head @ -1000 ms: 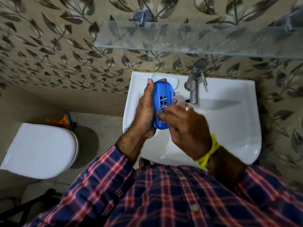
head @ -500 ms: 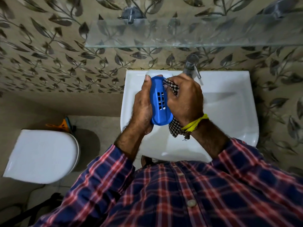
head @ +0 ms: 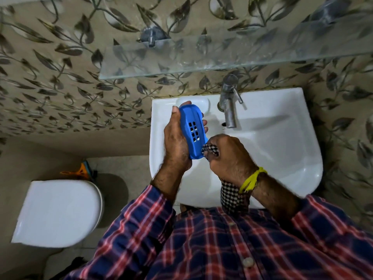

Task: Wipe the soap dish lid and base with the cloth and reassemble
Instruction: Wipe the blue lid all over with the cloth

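Observation:
My left hand (head: 175, 142) grips a blue plastic soap dish part (head: 192, 131) with a grid of small drain holes, held on edge over the left side of the white sink (head: 282, 142). My right hand (head: 230, 156) is closed on a black-and-white checked cloth (head: 232, 196). A bunched end of the cloth presses against the lower end of the blue part, and the rest hangs below my wrist. I cannot tell whether this part is the lid or the base. No second part is visible.
A metal tap (head: 229, 104) stands at the back of the sink, just right of the blue part. A glass shelf (head: 201, 57) juts out overhead. A white closed toilet (head: 58, 211) sits at lower left, with an orange item (head: 82, 171) behind it.
My right hand with the cloth has slid from the upper end of the blue part down to its lower end. The left hand keeps its grip, and the view has shifted slightly.

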Tool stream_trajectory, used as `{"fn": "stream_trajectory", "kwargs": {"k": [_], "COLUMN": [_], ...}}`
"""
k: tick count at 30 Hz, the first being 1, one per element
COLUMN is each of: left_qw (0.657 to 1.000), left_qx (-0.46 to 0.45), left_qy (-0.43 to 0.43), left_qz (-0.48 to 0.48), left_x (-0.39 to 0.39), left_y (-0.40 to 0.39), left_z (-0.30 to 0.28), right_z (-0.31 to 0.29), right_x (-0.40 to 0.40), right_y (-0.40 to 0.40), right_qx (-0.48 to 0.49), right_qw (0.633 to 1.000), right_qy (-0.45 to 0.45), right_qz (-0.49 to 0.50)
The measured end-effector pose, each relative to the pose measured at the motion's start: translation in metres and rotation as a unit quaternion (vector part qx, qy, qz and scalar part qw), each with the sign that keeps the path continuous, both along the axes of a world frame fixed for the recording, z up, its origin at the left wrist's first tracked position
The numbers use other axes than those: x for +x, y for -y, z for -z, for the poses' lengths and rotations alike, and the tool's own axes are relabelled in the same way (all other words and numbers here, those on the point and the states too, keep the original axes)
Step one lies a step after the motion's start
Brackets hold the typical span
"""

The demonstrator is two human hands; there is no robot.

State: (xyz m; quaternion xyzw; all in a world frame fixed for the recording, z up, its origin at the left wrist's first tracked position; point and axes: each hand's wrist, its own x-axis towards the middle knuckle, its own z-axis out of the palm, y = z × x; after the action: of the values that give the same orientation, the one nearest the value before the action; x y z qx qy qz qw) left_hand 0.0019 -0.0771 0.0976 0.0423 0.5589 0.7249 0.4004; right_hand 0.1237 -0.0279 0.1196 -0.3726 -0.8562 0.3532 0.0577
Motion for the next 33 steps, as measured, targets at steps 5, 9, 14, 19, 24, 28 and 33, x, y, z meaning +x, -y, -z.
{"fn": "stream_trajectory", "kwargs": {"k": [5,9,14,19,24,28,33], "left_qw": [1.000,1.000,0.996,0.994,0.984,0.981,0.980], "left_qx": [-0.002,0.005,-0.082,-0.111,-0.151,-0.168,-0.164], "left_qy": [-0.013,-0.004,-0.006,-0.004,0.088,0.074,-0.033], "left_qz": [0.008,0.018,0.023,0.018,0.037,0.058,0.110], "left_x": [0.004,-0.004,0.013,0.014,0.012,0.010,0.000], "left_y": [-0.007,-0.010,-0.006,0.007,0.016,0.014,0.018], "left_z": [0.003,0.001,0.007,0.011,0.017,0.012,0.013], "right_z": [-0.010,-0.003,0.004,0.007,0.022,0.033,0.044], "right_x": [0.000,0.008,0.016,0.027,0.052,0.058,0.060], "right_y": [0.004,-0.011,-0.022,-0.045,-0.063,-0.062,-0.059], "right_qx": [-0.036,0.046,-0.016,-0.137,-0.233,-0.279,-0.306], "right_qw": [0.995,0.996,0.990,0.981,0.952,0.907,0.873], "right_qy": [-0.077,-0.054,-0.031,-0.135,-0.133,-0.207,-0.262], "right_qz": [-0.061,-0.053,-0.139,0.015,0.144,0.239,0.275]}}
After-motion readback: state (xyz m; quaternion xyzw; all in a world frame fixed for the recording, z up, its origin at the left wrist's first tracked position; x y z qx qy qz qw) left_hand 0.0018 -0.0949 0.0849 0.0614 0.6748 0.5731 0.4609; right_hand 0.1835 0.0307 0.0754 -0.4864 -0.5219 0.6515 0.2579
